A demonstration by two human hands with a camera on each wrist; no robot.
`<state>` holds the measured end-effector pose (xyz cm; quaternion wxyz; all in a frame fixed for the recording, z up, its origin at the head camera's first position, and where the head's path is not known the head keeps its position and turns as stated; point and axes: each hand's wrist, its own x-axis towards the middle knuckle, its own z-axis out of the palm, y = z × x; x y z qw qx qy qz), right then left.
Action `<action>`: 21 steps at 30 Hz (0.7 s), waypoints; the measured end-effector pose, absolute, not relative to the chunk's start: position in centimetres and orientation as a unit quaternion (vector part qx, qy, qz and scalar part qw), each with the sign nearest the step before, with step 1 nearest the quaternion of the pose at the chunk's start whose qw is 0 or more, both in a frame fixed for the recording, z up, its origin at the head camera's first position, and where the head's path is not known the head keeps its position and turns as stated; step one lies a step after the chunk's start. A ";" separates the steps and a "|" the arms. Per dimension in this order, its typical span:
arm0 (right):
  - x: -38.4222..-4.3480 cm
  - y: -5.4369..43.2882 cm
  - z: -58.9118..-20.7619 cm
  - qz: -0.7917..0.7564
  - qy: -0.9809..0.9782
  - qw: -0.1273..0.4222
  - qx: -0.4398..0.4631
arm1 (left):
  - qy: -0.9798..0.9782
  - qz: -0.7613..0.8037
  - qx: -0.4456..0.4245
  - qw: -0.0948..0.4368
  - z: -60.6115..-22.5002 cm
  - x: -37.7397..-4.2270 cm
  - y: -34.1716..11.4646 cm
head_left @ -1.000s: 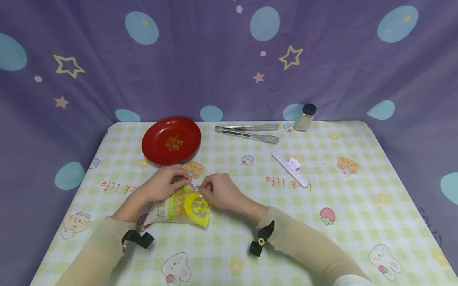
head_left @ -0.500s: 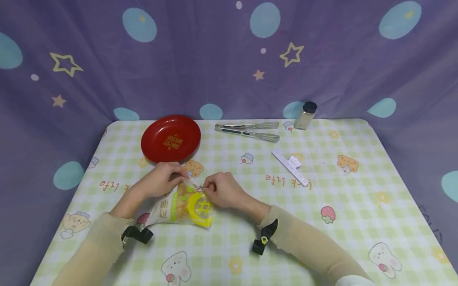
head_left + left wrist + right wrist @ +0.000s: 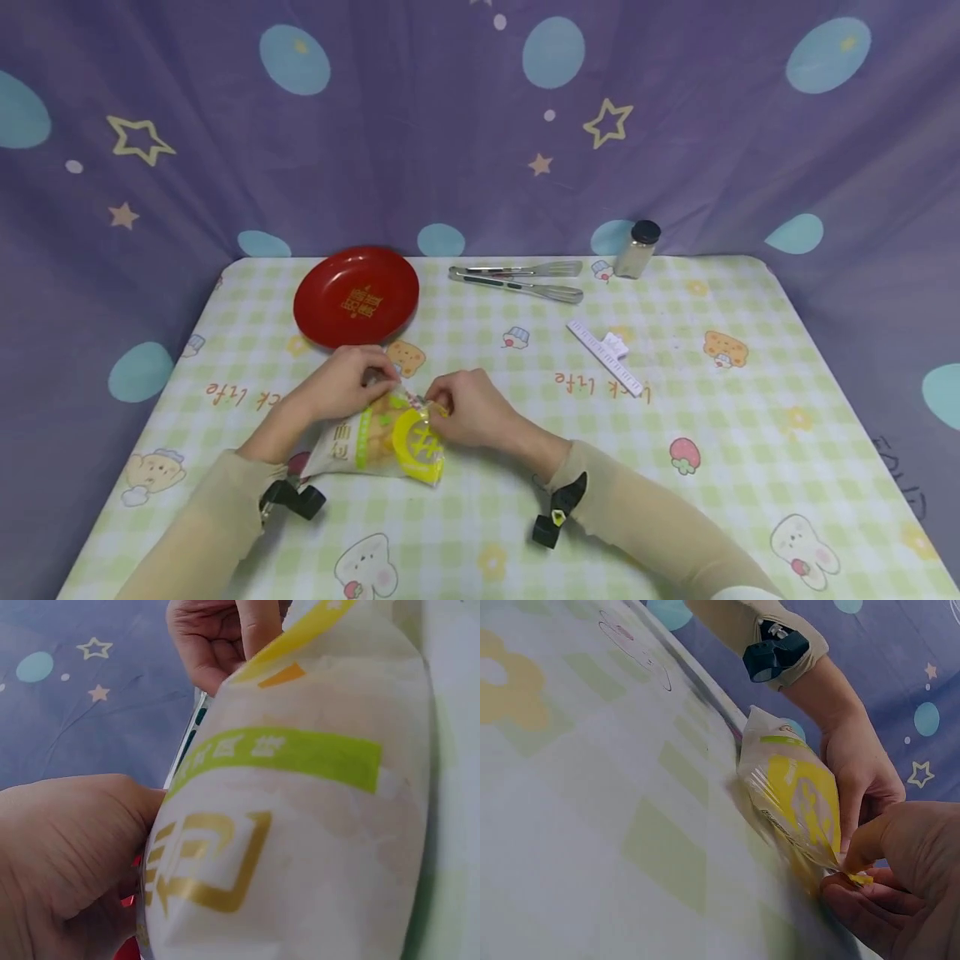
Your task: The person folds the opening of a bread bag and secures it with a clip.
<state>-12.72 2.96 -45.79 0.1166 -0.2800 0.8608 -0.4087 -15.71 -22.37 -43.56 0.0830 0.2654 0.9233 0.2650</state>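
Note:
A clear plastic bread bag [image 3: 382,450] with yellow and green print lies in front of the red plate, pale bread showing through it. My left hand [image 3: 345,385] pinches its upper edge between thumb and fingers. At the upper right corner, my right hand [image 3: 472,410] pinches the plastic. In the right wrist view, a gathered yellow tip of the bag [image 3: 799,795] pokes out between the right thumb and fingers. The left wrist view is mostly filled by the bag's side [image 3: 300,847], with the left hand [image 3: 75,855] along its edge.
Behind the left hand stands the red plate [image 3: 322,304] with gold characters. Metal tongs [image 3: 517,281] lie at the back, beside a glass jar [image 3: 636,254] with a black lid. A long white sealing clip [image 3: 605,358] lies to the right on the checked tablecloth [image 3: 570,492].
Hands drew slightly apart along the bag's top edge, the right one shifting a little right and down. More of the yellow corner now shows at the right fingers.

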 end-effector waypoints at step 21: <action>-16.9 16.5 -41.0 -0.343 0.918 -0.027 -0.199 | 0.935 0.258 0.232 0.068 -43.7 -14.9 -22.3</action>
